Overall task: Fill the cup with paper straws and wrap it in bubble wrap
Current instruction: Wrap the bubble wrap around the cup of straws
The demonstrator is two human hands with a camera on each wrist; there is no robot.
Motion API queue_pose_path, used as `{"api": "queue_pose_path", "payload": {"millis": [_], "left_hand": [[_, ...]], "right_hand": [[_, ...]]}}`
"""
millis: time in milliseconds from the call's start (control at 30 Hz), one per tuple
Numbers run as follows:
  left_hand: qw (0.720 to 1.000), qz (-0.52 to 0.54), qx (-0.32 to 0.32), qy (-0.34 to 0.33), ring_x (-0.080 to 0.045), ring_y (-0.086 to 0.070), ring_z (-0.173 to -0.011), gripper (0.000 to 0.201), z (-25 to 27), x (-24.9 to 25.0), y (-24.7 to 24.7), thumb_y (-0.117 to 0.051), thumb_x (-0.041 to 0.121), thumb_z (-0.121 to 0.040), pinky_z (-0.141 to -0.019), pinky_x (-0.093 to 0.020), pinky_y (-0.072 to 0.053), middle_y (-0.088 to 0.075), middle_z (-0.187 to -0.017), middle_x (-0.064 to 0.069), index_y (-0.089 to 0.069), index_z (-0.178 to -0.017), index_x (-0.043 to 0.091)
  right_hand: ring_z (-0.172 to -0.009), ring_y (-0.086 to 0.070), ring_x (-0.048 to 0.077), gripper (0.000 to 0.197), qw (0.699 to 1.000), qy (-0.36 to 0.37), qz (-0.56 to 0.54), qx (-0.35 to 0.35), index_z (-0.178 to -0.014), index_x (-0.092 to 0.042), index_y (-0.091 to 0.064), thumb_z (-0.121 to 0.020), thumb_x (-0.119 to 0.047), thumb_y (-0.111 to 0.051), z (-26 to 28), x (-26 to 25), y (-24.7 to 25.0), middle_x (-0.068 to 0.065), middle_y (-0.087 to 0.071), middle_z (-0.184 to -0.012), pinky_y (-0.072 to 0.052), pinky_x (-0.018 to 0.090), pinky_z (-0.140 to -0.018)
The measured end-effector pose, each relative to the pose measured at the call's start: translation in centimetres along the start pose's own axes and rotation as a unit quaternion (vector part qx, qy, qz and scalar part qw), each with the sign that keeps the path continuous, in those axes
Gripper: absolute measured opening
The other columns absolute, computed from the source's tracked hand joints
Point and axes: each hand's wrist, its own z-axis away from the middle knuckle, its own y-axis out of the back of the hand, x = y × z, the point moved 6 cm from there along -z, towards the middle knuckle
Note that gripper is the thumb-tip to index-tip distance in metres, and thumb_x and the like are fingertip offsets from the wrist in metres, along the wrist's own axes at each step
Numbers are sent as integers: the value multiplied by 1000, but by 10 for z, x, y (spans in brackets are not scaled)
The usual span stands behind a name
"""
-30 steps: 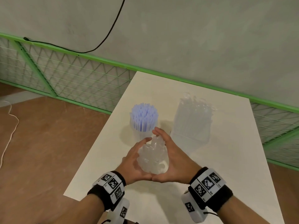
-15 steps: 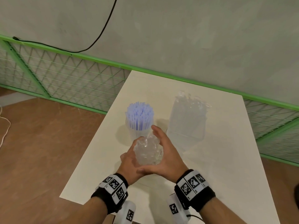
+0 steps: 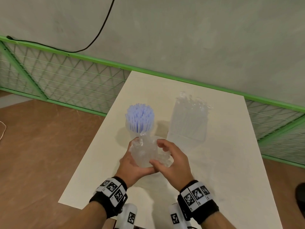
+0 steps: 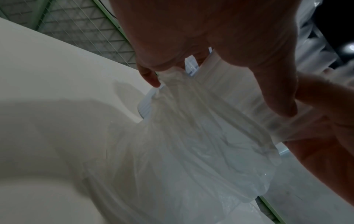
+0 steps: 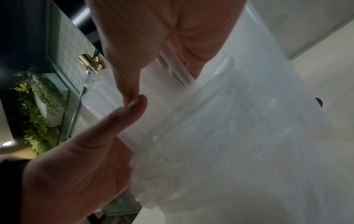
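Right, both hands are on the bubble wrap (image 3: 145,152) above the near middle of the table (image 3: 222,162). Left hand (image 3: 132,164) cups the crumpled bundle from below and the left, fingers curled up round its far side; from the left wrist, the fingertips (image 4: 151,78) pinch a gathered neck of film. Right hand (image 3: 173,162) grips from the right, thumb pressed onto the near face, fingers hooked over the top edge; the right-wrist view shows thumb and forefinger meeting on the wrap (image 5: 220,128). Whether a cup sits inside that bundle, I can't tell. Just beyond the hands stands a clear cup (image 3: 130,128), upright and packed with pale blue straws (image 3: 140,116). To its right, apart from it, a tall clear plastic pack (image 3: 189,119) stands on the table. Behind runs a green mesh fence (image 3: 66,83), with a black cable (image 3: 99,33) hanging down the wall.
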Motion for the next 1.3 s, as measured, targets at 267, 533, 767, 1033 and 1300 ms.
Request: {"api": "queue_pose_path", "payload": {"millis": [267,533,767,1033,1300], "left_hand": [[1000,7,22,2,4,-61,-109,95,4,5,2,-97,15,-54,-97,-23,-46,-67,-113,24,-46,-130,37],[999,2,47,-2,6,-59,-112,91,3,1,6,-96,18,-57,-95,-18,-44,-65,-118,20,-45,-124,50],[998,-9,63,-3,15,-57,-105,85,2,0,6,-94,14,-61,-84,-4,-43,-62,-114,25,-44,-116,56],[997,-1,70,9,9,-63,-102,76,-1,-2,3,-92,12,-64,-82,-10,-48,-67,-110,21,-49,-117,47],[996,3,84,27,1,-65,-105,75,-5,-7,4,-92,28,-57,-94,-27,-49,-70,-110,17,-52,-118,45]], "right_hand": [[-101,-59,-5,47,999,-13,28,26,-122,-42,-46,-90,-16,-68,2,5,1,-16,-67,-110,-43,8,-85],[-100,-56,-2,39,996,20,62,55,-120,-27,-52,-90,-5,-63,-1,7,5,-10,-60,-105,-39,8,-87],[-95,-60,-1,21,995,23,88,39,-112,-20,-59,-93,-13,-63,-9,4,10,-10,-67,-100,-39,5,-84],[-91,-62,-4,21,995,-16,72,71,-109,-23,-65,-90,-16,-69,-12,6,21,-14,-69,-92,-42,6,-81],[-89,-64,-2,14,996,-27,51,68,-102,-22,-68,-89,-18,-71,-21,-6,27,-16,-70,-90,-44,8,-80]]}}
